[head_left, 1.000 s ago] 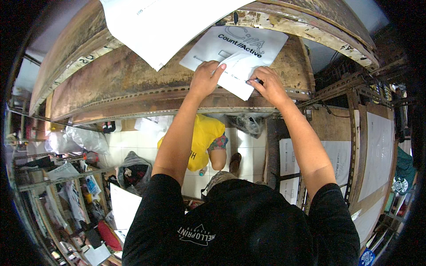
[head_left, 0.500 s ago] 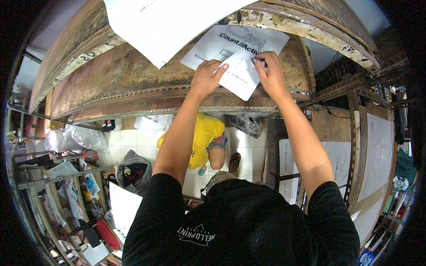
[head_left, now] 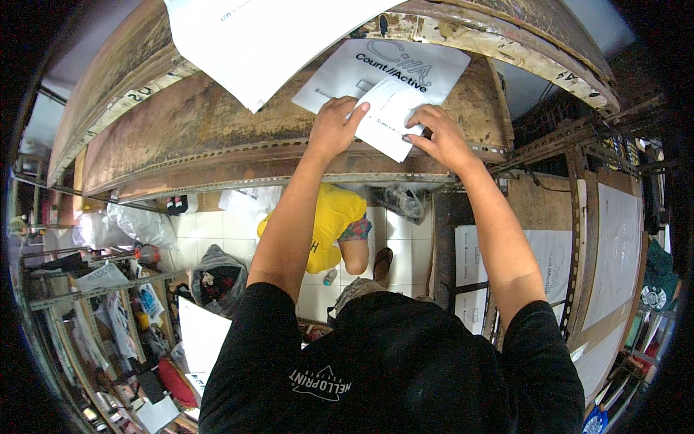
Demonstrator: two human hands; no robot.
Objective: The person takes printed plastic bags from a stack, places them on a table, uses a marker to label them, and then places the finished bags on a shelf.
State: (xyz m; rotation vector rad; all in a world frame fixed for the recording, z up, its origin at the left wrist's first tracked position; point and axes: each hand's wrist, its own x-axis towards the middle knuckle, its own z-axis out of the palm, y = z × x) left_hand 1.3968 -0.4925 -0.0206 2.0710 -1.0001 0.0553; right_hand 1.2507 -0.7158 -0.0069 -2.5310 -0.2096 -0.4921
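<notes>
A small white sheet (head_left: 385, 118) lies tilted on a larger printed white sheet (head_left: 405, 64), on a worn brown wooden bench top (head_left: 217, 123). My left hand (head_left: 334, 129) presses on the small sheet's left side, index finger stretched across it. At the sheet's right edge my right hand (head_left: 439, 137) has its fingertips pinched on the paper. Whether the right fingers also hold something thin I cannot tell. Both forearms reach up from my black shirt.
Another big white sheet (head_left: 267, 36) hangs over the bench's far edge. Below the bench a person in a yellow shirt (head_left: 332, 224) crouches on white floor tiles. Cluttered metal shelves (head_left: 101, 304) and plastic bags stand left; white panels (head_left: 549, 260) lean at right.
My right hand slid up along the small sheet's edge, then came back down. The left hand has stayed pressed in place.
</notes>
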